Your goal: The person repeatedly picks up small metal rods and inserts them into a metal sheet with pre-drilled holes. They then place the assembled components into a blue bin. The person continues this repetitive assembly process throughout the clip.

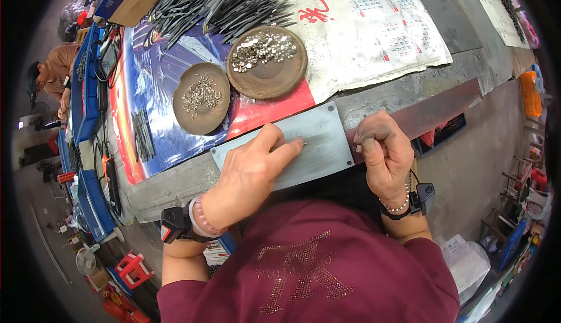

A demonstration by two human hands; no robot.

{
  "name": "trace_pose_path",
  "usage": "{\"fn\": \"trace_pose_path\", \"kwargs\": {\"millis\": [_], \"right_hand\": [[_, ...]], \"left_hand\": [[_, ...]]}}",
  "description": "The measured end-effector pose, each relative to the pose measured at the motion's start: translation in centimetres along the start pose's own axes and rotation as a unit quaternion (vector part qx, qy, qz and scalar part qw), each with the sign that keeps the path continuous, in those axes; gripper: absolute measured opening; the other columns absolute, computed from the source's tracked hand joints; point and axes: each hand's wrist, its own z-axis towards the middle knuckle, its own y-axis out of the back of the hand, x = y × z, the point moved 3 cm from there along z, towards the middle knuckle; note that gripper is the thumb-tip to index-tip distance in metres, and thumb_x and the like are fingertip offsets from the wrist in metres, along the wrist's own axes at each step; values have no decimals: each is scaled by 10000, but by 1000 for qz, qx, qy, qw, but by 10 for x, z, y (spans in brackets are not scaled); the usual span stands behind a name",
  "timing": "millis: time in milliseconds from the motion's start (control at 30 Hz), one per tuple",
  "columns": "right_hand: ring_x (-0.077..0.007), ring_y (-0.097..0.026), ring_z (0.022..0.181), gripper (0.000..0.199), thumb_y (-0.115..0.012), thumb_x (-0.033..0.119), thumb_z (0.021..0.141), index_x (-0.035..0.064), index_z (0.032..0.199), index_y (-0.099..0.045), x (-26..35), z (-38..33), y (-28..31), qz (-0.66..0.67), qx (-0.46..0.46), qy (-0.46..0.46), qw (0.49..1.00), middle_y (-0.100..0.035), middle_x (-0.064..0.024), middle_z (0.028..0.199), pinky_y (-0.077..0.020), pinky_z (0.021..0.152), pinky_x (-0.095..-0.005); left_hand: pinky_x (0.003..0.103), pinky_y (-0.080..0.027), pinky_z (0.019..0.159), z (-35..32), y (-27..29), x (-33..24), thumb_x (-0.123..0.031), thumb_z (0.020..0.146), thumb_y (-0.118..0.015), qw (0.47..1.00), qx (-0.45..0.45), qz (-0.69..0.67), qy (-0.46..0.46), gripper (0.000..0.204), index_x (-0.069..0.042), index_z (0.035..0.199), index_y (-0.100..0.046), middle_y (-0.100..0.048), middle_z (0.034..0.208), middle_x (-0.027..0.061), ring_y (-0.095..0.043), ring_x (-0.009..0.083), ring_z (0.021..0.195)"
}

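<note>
A pale metal plate [327, 133] with screws at its corners lies at the near edge of the bench. My left hand [248, 162] rests over its left part, thumb and forefinger pinched together; a tiny thin sliver seems to show at their tips, too small to name. At the plate's right end my right hand [387, 150] is closed, fingers curled in, with something tiny at the fingertips that I cannot make out. Beyond the plate stand a shallow brown dish [201, 123] of small metal pins and a round wooden dish [269, 88] of shiny little discs.
Many dark thin strips [216, 2] are heaped at the back, beside a printed calendar sheet [380, 31]. A reddish-brown strip [438, 110] runs along the right front edge, above a dark tray [453, 133]. Blue bins [87, 89] and another person [58, 69] are at left.
</note>
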Motion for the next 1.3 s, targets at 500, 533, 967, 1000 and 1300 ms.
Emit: {"fn": "trace_pose_path", "kwargs": {"millis": [500,533,967,1000,1300], "right_hand": [[-177,-504,665,141,-628,47,880,-23,806,-531,2,5,-10,30,11,5,999,-559,-99,771,-409,593,-275],[-177,-501,662,142,-630,50,880,-24,808,-532,1,4,-10,24,12,7,1000,-558,-98,770,-406,590,-273],[-136,-467,637,161,-625,88,902,-31,830,-545,4,4,-5,50,-2,-68,996,-547,-79,766,-367,550,-244],[-134,-465,639,156,-624,81,900,-29,827,-541,4,4,-6,53,0,-60,997,-546,-79,767,-364,548,-242],[-141,-485,650,113,-611,27,876,-21,812,-531,12,-7,-4,83,23,-60,994,-566,-91,785,-372,547,-245]], "left_hand": [[342,-472,645,-30,25,11,143,719,-539,996,-17,23,83,407,-29,1066,-664,-515,827,138,-568,307,715],[348,-473,641,-21,18,5,147,707,-526,997,-5,-5,72,429,-43,1063,-673,-511,819,129,-570,302,713],[351,-482,652,-36,17,21,111,760,-540,996,6,-20,82,376,-40,1085,-653,-517,844,136,-589,314,729],[335,-478,662,-42,17,23,121,769,-538,995,2,-24,94,359,-24,1076,-654,-518,841,137,-581,303,727],[361,-488,653,1,5,-16,86,740,-569,1000,-7,-6,7,387,-54,1091,-651,-521,837,129,-592,305,734]]}}
